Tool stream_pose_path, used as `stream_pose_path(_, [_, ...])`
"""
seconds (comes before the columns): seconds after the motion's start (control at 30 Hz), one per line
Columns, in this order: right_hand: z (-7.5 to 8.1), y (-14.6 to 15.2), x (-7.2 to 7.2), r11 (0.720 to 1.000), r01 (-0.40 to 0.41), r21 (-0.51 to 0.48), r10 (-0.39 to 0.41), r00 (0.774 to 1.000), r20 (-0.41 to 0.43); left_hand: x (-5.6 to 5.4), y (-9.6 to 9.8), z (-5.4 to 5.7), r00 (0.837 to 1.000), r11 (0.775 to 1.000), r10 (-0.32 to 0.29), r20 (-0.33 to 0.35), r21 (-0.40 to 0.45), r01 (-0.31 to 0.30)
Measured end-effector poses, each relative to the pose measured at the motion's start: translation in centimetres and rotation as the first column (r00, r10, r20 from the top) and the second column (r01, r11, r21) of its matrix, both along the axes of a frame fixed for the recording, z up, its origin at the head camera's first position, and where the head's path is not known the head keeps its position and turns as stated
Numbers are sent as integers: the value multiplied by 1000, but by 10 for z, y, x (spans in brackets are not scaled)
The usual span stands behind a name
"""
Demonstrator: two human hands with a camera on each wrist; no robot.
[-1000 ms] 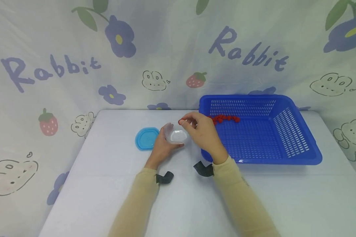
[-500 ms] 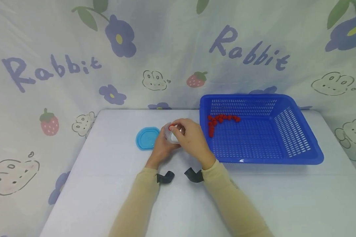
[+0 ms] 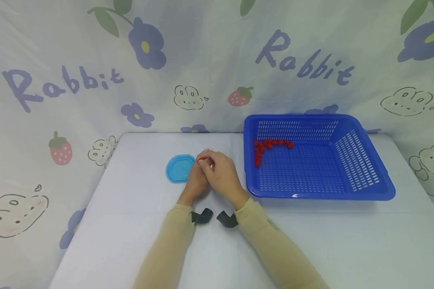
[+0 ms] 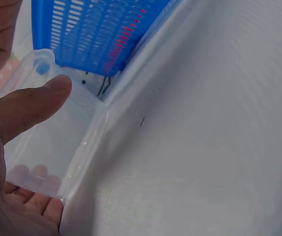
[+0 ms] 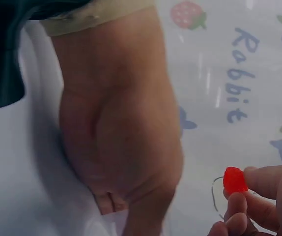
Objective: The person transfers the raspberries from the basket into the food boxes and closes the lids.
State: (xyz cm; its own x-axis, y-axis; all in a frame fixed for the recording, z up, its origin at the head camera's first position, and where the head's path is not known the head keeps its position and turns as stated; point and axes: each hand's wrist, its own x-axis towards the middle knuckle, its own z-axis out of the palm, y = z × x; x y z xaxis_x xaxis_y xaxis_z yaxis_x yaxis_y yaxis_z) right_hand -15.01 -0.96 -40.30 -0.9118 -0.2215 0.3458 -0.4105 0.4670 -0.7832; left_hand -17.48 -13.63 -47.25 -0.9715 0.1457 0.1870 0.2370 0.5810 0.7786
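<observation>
My left hand grips a clear plastic container. In the left wrist view its thumb lies along one side and the other fingers show beyond the far wall. My right hand pinches a red raspberry between thumb and fingers. In the head view the raspberry is above the left hand, and my right hand hides most of the container. A light blue lid lies on the table just left of the left hand.
To the right stands a blue plastic basket with slotted walls. Several red raspberries lie along its left and back edges. A white cloth covers the table, and a printed curtain hangs behind.
My right hand has moved left, away from the basket, carrying the raspberry across the container's opening toward the left hand. The left hand and the lid have stayed in place.
</observation>
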Motion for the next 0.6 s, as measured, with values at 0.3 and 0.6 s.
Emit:
stream_pose_path(0.3, [-15, -3, -5, 998, 70, -10, -70, 997, -28, 0, 0, -1, 997, 997, 44, 67, 62, -48])
stream_pose_path(0.6, [-32, 3, -15, 984, 175, -23, -176, 979, -107, 1, 0, -3, 983, 988, 49, 178, 133, -73])
